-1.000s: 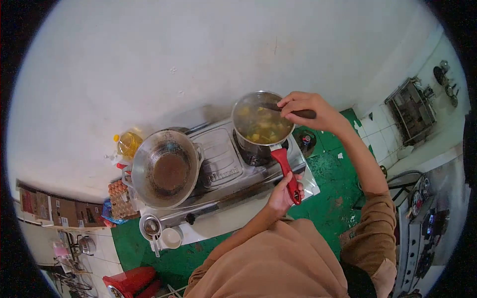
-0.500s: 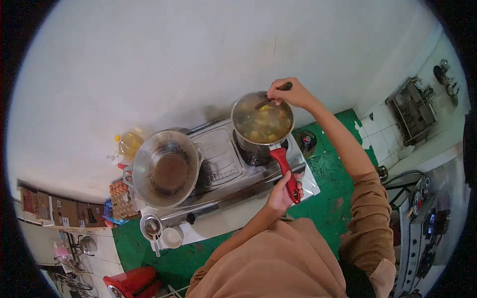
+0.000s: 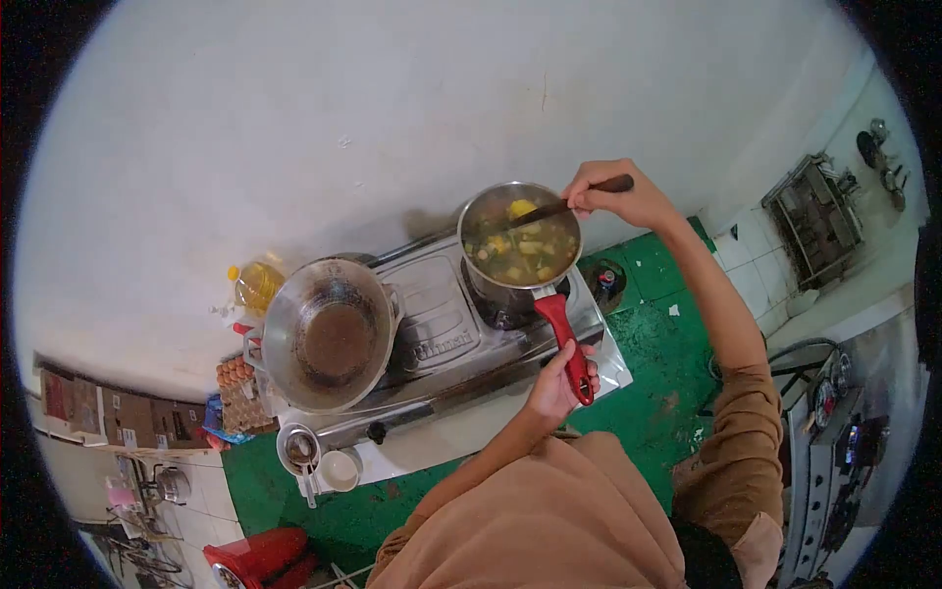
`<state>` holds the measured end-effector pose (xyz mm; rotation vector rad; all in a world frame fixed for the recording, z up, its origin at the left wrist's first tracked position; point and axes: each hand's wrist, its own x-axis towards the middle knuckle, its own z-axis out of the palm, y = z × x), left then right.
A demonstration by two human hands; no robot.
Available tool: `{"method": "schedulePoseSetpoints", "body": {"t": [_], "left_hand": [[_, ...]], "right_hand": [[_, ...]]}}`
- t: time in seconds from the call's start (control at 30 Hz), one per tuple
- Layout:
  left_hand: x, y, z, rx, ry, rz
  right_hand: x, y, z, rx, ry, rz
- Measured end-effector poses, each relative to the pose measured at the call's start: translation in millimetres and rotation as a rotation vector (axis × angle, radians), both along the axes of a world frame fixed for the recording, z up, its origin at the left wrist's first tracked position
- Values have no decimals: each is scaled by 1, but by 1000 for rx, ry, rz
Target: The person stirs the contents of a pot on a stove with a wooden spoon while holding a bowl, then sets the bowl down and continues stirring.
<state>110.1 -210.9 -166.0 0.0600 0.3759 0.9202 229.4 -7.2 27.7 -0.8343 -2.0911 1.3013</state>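
Observation:
My left hand (image 3: 556, 388) is wrapped around the red handle (image 3: 556, 319) of a saucepan (image 3: 469, 257) on the stove's right burner. Chunky yellow and green pieces float in the pan's broth (image 3: 530, 257). Over the pan's right rim, my right hand (image 3: 620, 194) grips a dark brown long-handled stirring utensil (image 3: 549, 210). Its lower end dips into the broth, so the shape of its head is hidden. Left of the pan, a large two-handled wok (image 3: 280, 344) with a browned inside rests on the stove (image 3: 429, 314).
A bottle of yellow oil (image 3: 257, 285) stands behind the wok, with an egg tray (image 3: 240, 393) to its left. At the stove's front left are a strainer (image 3: 299, 447) and a white cup (image 3: 340, 469). A wall (image 3: 392, 118) rises behind the stove.
My right hand has moved right with the utensil, which now lies at a lower slant across the pan. Less steam veils the broth. My left hand stays on the handle.

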Motion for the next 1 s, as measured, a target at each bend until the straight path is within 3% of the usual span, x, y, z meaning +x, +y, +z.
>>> {"method": "schedulePoseSetpoints", "body": {"t": [0.1, 0.17, 0.27, 0.7, 1.0], "left_hand": [[-1, 0, 1, -5, 17, -12], [-2, 0, 4, 9, 24, -19], [-2, 0, 1, 30, -6, -24], [-3, 0, 2, 19, -8, -38], [-4, 0, 4, 20, -15, -43]], "right_hand": [[-1, -19, 10, 101, -39, 74], [0, -28, 13, 399, -103, 177], [-1, -51, 23, 494, -124, 227], [26, -124, 44, 598, -199, 103], [54, -155, 42, 569, -181, -110]]}}
